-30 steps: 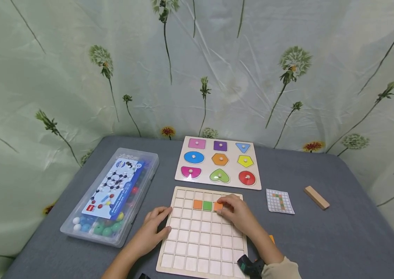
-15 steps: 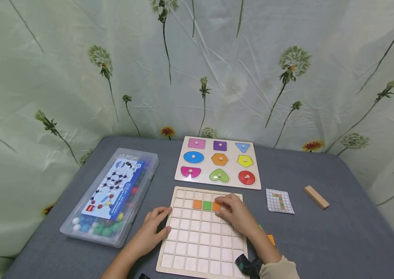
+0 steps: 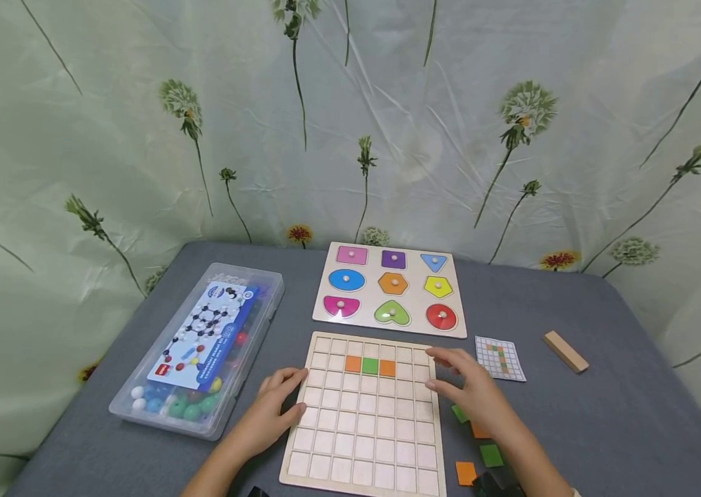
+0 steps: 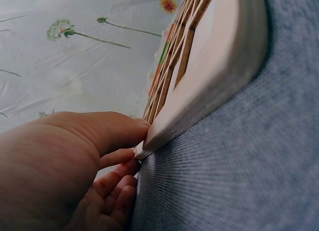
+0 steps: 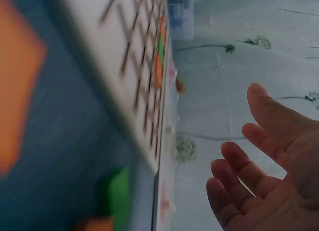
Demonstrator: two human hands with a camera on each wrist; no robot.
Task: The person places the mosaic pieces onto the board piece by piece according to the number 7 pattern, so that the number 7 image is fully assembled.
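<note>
A wooden grid board (image 3: 350, 442) lies on the table, with two orange square tiles (image 3: 353, 364) and a green square tile (image 3: 370, 366) in a row in its upper cells. My left hand (image 3: 270, 414) rests at the board's left edge. In the left wrist view, the thumb (image 4: 117, 131) touches the rim and the other fingers lie beside it. Just off the board's right edge, my right hand (image 3: 477, 393) hovers with fingers spread and nothing held. Loose green tiles (image 3: 490, 455) and orange tiles (image 3: 466, 473) lie below it, partly hidden by the arm.
Behind the board lies a shape puzzle (image 3: 412, 321) with knobbed pieces. A clear plastic case (image 3: 201, 338) of coloured balls stands at left. A printed grid card (image 3: 499, 359) and a wooden block (image 3: 565, 352) are at right. A patterned curtain (image 3: 412, 138) hangs behind the table.
My right hand has let go of the right-hand orange tile, which now sits in its cell, and has moved right past the board's edge. The left hand has stayed in place.
</note>
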